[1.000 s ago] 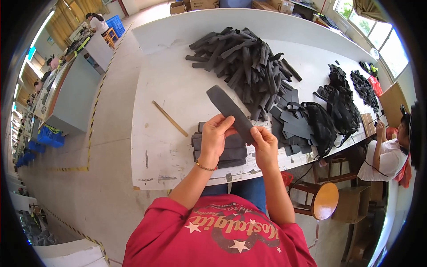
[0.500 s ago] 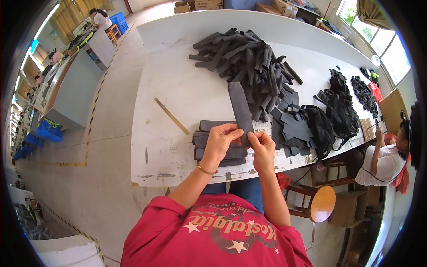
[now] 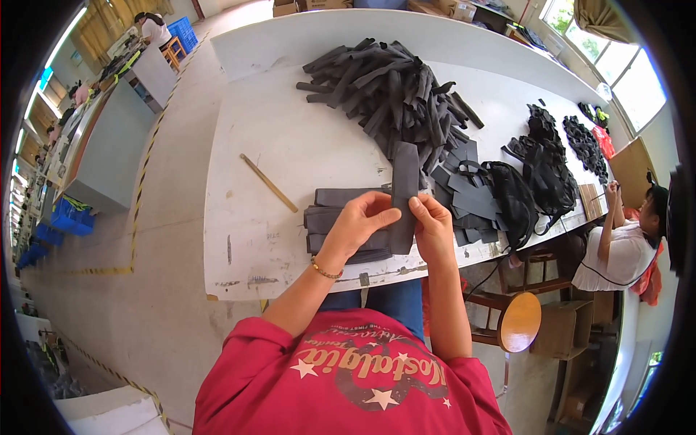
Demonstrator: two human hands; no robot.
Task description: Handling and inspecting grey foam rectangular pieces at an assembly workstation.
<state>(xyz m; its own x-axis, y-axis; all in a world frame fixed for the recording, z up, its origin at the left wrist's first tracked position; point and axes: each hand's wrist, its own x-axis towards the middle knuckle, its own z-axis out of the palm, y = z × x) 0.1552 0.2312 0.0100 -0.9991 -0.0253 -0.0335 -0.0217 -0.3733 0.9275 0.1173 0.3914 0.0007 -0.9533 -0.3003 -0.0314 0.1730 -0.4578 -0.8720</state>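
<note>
A dark grey fabric strip (image 3: 405,181), folded flat and long, stands up between my two hands over the table's near edge. My right hand (image 3: 435,226) pinches its right edge, thumb on the front face. At the strip's left edge is my left hand (image 3: 360,221), with its thumb at the front and its fingertips hidden behind the fabric. Beside and under my left hand lies a neat stack of similar grey strips (image 3: 341,196). Farther off, a large loose heap of dark grey strips (image 3: 395,87) covers the middle of the table.
Flat dark pieces (image 3: 475,199) and black backpacks (image 3: 511,199) lie to the right on the white table (image 3: 246,196). A wooden stick (image 3: 269,183) rests at left. A stool (image 3: 519,322) stands near my right side; a seated person (image 3: 616,250) works beyond it.
The strip has turned from leaning left to nearly upright, showing a wider face. My left thumb has shifted back to its left edge. The whole view has moved slightly.
</note>
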